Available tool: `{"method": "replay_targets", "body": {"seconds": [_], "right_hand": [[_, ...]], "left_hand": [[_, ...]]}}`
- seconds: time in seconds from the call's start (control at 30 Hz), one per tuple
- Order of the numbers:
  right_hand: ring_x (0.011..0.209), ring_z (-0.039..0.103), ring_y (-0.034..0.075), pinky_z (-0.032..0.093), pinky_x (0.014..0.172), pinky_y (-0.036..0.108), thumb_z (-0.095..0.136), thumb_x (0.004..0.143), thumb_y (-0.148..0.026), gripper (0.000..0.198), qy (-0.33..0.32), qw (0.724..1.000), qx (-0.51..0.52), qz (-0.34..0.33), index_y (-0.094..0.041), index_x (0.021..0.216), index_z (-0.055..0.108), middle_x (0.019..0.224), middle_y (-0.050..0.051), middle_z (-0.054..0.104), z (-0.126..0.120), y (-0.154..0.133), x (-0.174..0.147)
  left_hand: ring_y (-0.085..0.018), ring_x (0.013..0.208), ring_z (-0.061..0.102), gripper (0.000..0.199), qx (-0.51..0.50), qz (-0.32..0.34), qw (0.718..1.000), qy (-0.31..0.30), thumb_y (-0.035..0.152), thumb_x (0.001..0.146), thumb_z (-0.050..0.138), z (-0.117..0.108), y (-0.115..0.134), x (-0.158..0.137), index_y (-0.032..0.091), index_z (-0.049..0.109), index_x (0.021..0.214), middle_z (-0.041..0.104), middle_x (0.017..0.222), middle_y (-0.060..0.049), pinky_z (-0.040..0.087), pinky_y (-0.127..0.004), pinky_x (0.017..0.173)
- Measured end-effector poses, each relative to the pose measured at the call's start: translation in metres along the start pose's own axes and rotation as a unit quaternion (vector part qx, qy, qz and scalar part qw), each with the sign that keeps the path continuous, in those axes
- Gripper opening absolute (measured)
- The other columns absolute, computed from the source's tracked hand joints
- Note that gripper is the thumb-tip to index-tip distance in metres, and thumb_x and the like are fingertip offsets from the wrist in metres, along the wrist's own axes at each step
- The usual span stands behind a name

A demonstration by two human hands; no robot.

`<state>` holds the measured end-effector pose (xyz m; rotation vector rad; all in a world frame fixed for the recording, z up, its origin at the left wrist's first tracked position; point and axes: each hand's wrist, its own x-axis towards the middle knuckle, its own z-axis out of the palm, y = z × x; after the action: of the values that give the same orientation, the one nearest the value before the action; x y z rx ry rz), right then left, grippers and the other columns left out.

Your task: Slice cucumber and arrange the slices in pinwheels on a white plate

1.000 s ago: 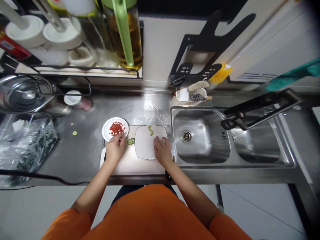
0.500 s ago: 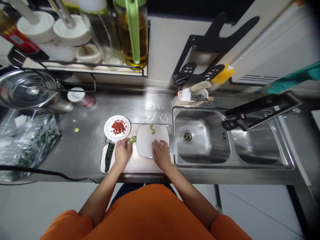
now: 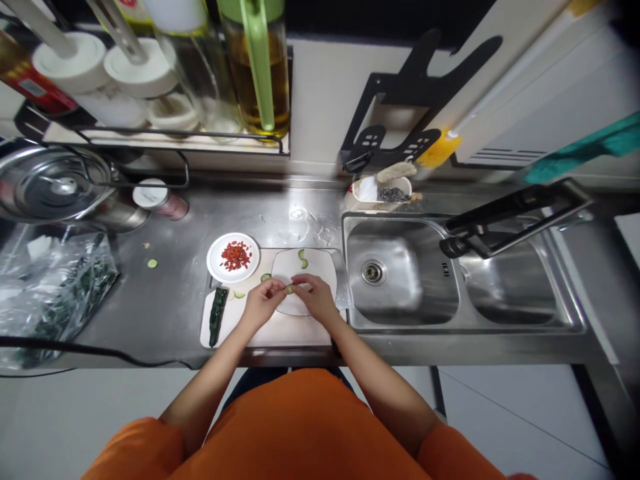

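Note:
Over the near part of a white square plate (image 3: 315,263), my left hand (image 3: 263,301) and my right hand (image 3: 316,297) meet, fingers closed in a pinch on one small cucumber slice (image 3: 289,289). Two curved cucumber pieces (image 3: 303,259) lie end to end near the plate's far edge. The plate rests on a white cutting board (image 3: 280,331). Left of my left hand, a length of dark green cucumber (image 3: 217,317) and a pale slice (image 3: 239,295) lie on the board. More cucumber slices (image 3: 266,277) sit just beyond my left fingers, partly hidden.
A white dish of red bits (image 3: 233,257) stands at the board's far left corner. A double sink (image 3: 400,267) with a black faucet (image 3: 500,220) lies to the right. Leftward are a plastic bag of greens (image 3: 65,293), a lidded pot (image 3: 65,187) and a round container (image 3: 160,199).
My left hand has moved right from the slices on the board to above the plate. My right hand has come up to meet it, and a slice is now between their fingertips.

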<state>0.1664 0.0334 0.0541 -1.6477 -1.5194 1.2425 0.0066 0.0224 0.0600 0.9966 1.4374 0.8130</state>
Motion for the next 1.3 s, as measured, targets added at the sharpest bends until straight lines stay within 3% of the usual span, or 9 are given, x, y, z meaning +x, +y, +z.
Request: {"method": "replay_targets", "body": {"seconds": [0.13, 0.23, 0.33, 0.43, 0.53, 0.63, 0.93, 1.13, 1.3], "right_hand": [[0.081, 0.059, 0.016, 0.044, 0.069, 0.027, 0.062, 0.076, -0.039, 0.018, -0.002, 0.999, 0.032, 0.015, -0.021, 0.075, 0.067, 0.080, 0.000, 0.068, -0.014, -0.009, 0.001], [0.080, 0.058, 0.015, 0.044, 0.067, 0.026, 0.063, 0.076, -0.039, 0.018, -0.007, 0.999, 0.038, 0.012, -0.022, 0.075, 0.066, 0.081, 0.000, 0.067, -0.025, -0.015, -0.001], [0.081, 0.058, 0.014, 0.043, 0.067, 0.026, 0.061, 0.077, -0.036, 0.015, -0.030, 0.999, 0.018, -0.007, -0.022, 0.078, 0.068, 0.083, 0.000, 0.067, -0.034, -0.020, -0.004], [0.083, 0.058, 0.014, 0.043, 0.068, 0.025, 0.061, 0.078, -0.034, 0.013, -0.054, 0.998, 0.000, -0.028, -0.023, 0.080, 0.069, 0.082, -0.001, 0.067, -0.041, -0.023, -0.003], [0.084, 0.059, 0.015, 0.043, 0.069, 0.026, 0.063, 0.077, -0.033, 0.013, -0.055, 0.998, 0.007, -0.021, -0.023, 0.079, 0.070, 0.083, 0.000, 0.067, -0.046, -0.021, 0.001], [0.083, 0.059, 0.016, 0.042, 0.067, 0.026, 0.063, 0.076, -0.035, 0.015, -0.054, 0.998, 0.021, -0.004, -0.022, 0.080, 0.069, 0.083, 0.001, 0.068, -0.049, -0.017, 0.009], [0.070, 0.057, 0.013, 0.042, 0.066, 0.025, 0.062, 0.072, -0.033, 0.016, -0.042, 0.999, 0.008, 0.011, -0.020, 0.076, 0.068, 0.073, -0.001, 0.067, -0.052, 0.010, 0.054], [0.067, 0.057, 0.013, 0.040, 0.062, 0.023, 0.061, 0.072, -0.024, 0.009, -0.029, 0.996, -0.079, 0.031, -0.020, 0.075, 0.069, 0.071, -0.002, 0.067, -0.047, 0.026, 0.080], [0.071, 0.058, 0.014, 0.039, 0.063, 0.024, 0.058, 0.075, -0.023, 0.013, -0.025, 0.984, -0.174, 0.014, -0.022, 0.081, 0.069, 0.077, -0.002, 0.069, -0.044, 0.026, 0.088]], "left_hand": [[-0.011, 0.069, 0.057, 0.027, -0.135, -0.075, 0.987, -0.053, 0.034, 0.065, 0.072, 0.008, 0.007, 0.003, 0.017, 0.062, 0.082, 0.061, 0.073, 0.000, 0.043, -0.022, 0.066], [-0.014, 0.074, 0.062, 0.028, -0.261, -0.191, 0.942, -0.093, 0.036, 0.071, 0.068, 0.013, 0.007, 0.007, 0.016, 0.062, 0.090, 0.065, 0.081, -0.004, 0.046, -0.024, 0.065], [-0.013, 0.064, 0.062, 0.030, -0.315, -0.299, 0.890, -0.139, 0.042, 0.080, 0.057, 0.019, 0.007, 0.013, 0.014, 0.063, 0.087, 0.065, 0.074, -0.007, 0.046, -0.023, 0.056], [-0.010, 0.055, 0.057, 0.026, -0.345, -0.331, 0.862, -0.167, 0.036, 0.083, 0.057, 0.024, 0.008, 0.018, 0.012, 0.065, 0.086, 0.063, 0.066, -0.005, 0.043, -0.019, 0.051], [-0.007, 0.057, 0.057, 0.016, -0.357, -0.296, 0.870, -0.168, 0.021, 0.075, 0.066, 0.024, 0.011, 0.023, 0.012, 0.067, 0.089, 0.064, 0.069, -0.004, 0.043, -0.016, 0.051], [-0.007, 0.059, 0.057, 0.025, -0.340, -0.262, 0.889, -0.160, 0.014, 0.069, 0.071, 0.020, 0.012, 0.027, 0.012, 0.068, 0.094, 0.065, 0.073, -0.005, 0.046, -0.017, 0.054], [-0.011, 0.067, 0.062, 0.032, -0.221, -0.171, 0.960, -0.033, 0.022, 0.056, 0.080, 0.021, 0.006, 0.058, 0.013, 0.069, 0.084, 0.069, 0.075, -0.004, 0.050, -0.025, 0.069], [-0.011, 0.057, 0.058, 0.025, -0.051, -0.100, 0.993, 0.032, 0.028, 0.062, 0.072, 0.029, 0.003, 0.076, 0.015, 0.069, 0.083, 0.066, 0.063, 0.000, 0.044, -0.022, 0.058], [-0.012, 0.058, 0.058, 0.019, 0.092, -0.068, 0.990, 0.078, 0.028, 0.068, 0.064, 0.034, 0.003, 0.079, 0.019, 0.070, 0.084, 0.066, 0.063, 0.001, 0.043, -0.022, 0.060]]}}
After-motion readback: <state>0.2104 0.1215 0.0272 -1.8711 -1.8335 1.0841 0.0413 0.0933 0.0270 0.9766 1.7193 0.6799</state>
